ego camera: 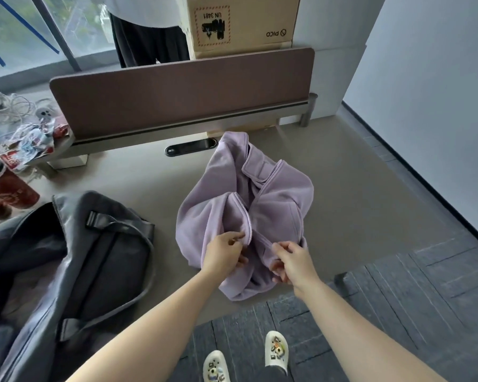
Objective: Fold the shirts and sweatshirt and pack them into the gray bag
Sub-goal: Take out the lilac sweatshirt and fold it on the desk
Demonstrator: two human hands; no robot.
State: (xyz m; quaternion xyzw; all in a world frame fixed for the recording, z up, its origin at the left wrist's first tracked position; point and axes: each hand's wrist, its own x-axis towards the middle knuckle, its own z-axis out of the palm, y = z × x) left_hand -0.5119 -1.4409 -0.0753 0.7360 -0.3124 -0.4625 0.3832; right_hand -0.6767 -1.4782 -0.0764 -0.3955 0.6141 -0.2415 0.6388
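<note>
Both forearms reach in from the near edge of the desk (155, 177); left hand (222, 253) pinches the lilac sweatshirt (232, 205) at the bottom of its left zipper edge, right hand (291, 261) has fingers curled into the fabric of the right front panel near the hem. Sweatshirt lies crumpled, unzipped, roughly mid-desk toward the near edge, hem hanging slightly over it; collar points to the far edge. Not folded yet, looks like it is only being straightened or lined up, so the task seems at an early stage. No shirts in view, so cannot tell whether any are already packed. Gray bag (66, 257) sits slumped at the near left of the desk, just beside the sweatshirt, handles lying across its top; whether its opening is unzipped is unclear. Far left corner: red bottle (7, 195), wrappers, tangled white cables (9, 106). Brown divider panel (177, 97) runs along the far edge, cardboard box (243, 23) behind it, another person standing there. Bag crowds the left side, leaving limited flat room for folding.
</note>
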